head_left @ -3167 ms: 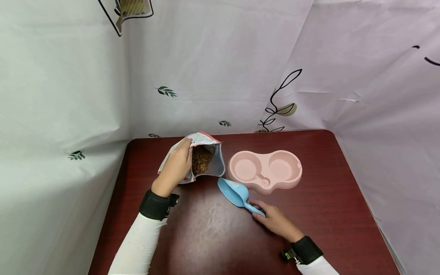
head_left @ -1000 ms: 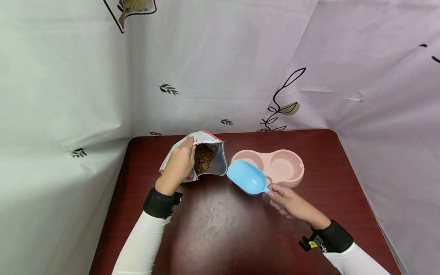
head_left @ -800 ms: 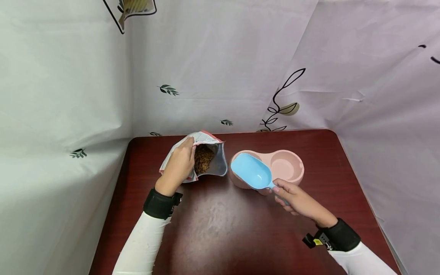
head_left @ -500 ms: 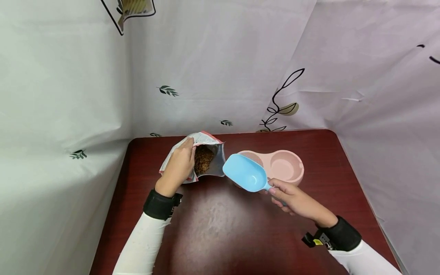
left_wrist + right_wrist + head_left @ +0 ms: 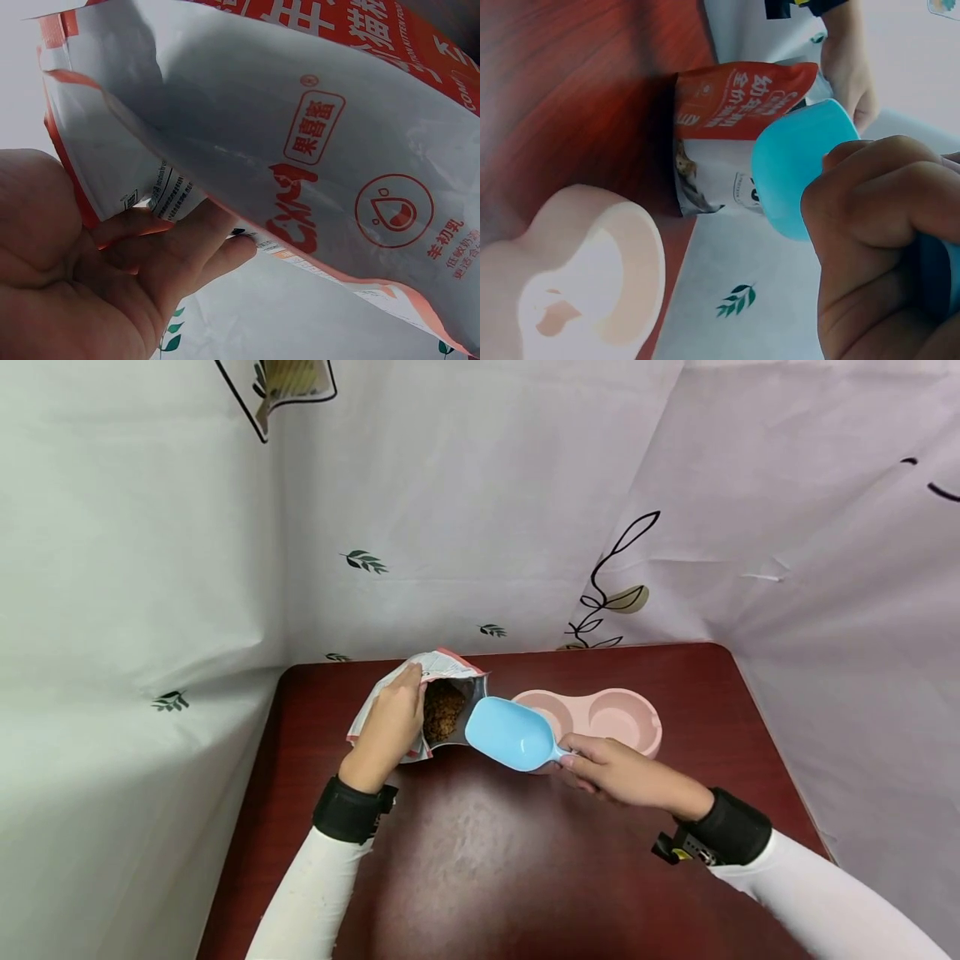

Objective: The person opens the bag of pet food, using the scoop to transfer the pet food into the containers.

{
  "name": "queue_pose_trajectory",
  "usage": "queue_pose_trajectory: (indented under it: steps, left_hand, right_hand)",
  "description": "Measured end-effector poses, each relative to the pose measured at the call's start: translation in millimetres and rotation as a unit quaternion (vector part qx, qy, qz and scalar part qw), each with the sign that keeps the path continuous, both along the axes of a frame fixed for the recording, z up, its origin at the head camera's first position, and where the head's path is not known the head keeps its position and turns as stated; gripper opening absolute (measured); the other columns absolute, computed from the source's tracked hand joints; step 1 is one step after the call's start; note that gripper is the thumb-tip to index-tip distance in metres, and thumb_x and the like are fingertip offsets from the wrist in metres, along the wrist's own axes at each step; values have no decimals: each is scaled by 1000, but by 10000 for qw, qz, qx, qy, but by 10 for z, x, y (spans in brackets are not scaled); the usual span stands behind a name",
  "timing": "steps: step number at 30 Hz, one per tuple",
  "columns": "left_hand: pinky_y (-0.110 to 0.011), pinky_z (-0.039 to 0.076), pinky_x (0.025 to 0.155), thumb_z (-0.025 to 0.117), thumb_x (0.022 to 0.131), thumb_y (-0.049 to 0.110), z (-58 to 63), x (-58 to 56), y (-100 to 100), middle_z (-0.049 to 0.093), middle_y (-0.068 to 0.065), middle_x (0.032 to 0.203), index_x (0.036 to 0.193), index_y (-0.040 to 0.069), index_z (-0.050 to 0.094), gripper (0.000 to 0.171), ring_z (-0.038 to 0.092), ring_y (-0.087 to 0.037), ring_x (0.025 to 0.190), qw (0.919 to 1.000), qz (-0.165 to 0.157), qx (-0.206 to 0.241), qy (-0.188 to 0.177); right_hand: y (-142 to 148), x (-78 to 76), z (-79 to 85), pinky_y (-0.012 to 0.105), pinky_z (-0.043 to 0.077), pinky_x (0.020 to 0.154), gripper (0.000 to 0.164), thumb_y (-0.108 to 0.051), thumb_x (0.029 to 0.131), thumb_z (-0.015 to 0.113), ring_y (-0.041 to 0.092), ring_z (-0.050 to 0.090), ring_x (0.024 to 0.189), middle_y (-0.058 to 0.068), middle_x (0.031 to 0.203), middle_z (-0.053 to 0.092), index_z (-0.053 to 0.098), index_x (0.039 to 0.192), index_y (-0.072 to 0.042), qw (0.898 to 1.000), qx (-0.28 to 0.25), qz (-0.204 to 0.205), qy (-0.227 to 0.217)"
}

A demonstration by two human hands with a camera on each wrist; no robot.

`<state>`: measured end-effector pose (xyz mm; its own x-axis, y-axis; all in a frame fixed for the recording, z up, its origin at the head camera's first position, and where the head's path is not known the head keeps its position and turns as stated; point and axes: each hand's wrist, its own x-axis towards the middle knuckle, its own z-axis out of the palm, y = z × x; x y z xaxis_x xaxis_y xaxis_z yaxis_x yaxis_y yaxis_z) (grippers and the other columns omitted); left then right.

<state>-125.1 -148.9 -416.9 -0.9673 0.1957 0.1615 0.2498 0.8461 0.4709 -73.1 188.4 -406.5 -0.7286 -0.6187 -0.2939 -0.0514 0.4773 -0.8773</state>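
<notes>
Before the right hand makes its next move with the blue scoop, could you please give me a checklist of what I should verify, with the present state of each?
1. Bag mouth open: ok, brown kibble shows inside.
2. Bag held: ok, the left hand grips it near the mouth.
3. Blue scoop held: ok, it is in the right hand.
4. Blue scoop free of kibble: ok, none shows in it.
5. Blue scoop clear of the bag's rim: cannot tell; its tip overlaps the mouth in the head view.
6. Pink double bowl fully visible: not ok, the scoop and right hand cover part of it.
</notes>
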Motion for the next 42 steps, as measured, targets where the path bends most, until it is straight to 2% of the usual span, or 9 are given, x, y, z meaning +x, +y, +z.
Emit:
queue_pose_trajectory:
  steps: [6,13,19,24,29,33,37,42]
  left_hand:
    - [-52,49,107,47,110,12,-4,8,19,50,-29,151,147,-12,49,43,51,-40,140,10000,-6,57,41]
    - [-53,51,105,45,111,13,14,16,39,49,-29,153,147,-10,49,44,50,-41,140,10000,-17,53,-51]
    - [-53,50,106,46,111,14,6,34,43,47,-29,154,149,-9,48,44,49,-40,142,9999,-2,52,-149]
    - [-53,48,109,45,111,13,-6,32,51,48,-29,154,148,-10,49,44,49,-39,142,9999,-13,12,-105]
    - [-53,49,107,45,110,13,-3,39,55,49,-29,152,147,-11,50,43,51,-39,141,10000,-13,-5,-39]
    - [-53,51,105,46,110,11,-12,57,59,49,-30,152,147,-11,48,43,50,-40,141,10000,-28,-64,13]
    - [-52,52,104,46,110,10,-15,75,73,50,-30,152,147,-11,48,43,51,-39,141,9999,-41,-116,81]
    - [-52,52,103,47,109,9,-19,83,93,50,-30,151,147,-12,49,43,51,-39,140,9999,-14,-82,132]
  right_hand:
    - [-37,-88,92,18,28,43,24,-30,112,46,7,33,48,-3,67,46,54,96,-13,9996,256,40,-147]
    - [-141,-205,186,21,25,43,23,-26,112,43,11,29,47,0,68,45,54,101,-9,9973,273,107,-680]
    - [-247,-308,175,21,23,44,23,-19,111,37,10,26,47,1,70,45,50,101,-2,9926,-40,187,-1198]
    - [-302,-368,172,21,21,43,25,-23,112,37,10,22,49,1,73,45,50,104,-3,9875,-153,180,-1562]
    - [-399,-459,170,22,18,44,23,-24,111,41,10,20,51,1,75,45,52,106,-4,9857,-67,208,-1672]
    - [-493,-523,164,22,19,43,25,-20,113,37,9,20,49,1,75,45,54,105,-3,9838,-155,357,-1749]
    - [-588,-568,153,23,18,44,30,-20,113,35,9,19,48,1,72,44,52,97,-1,9794,-230,443,-1958]
    - [-683,-601,103,23,18,44,33,-20,112,35,8,19,49,1,70,44,50,89,-2,9763,-227,312,-2130]
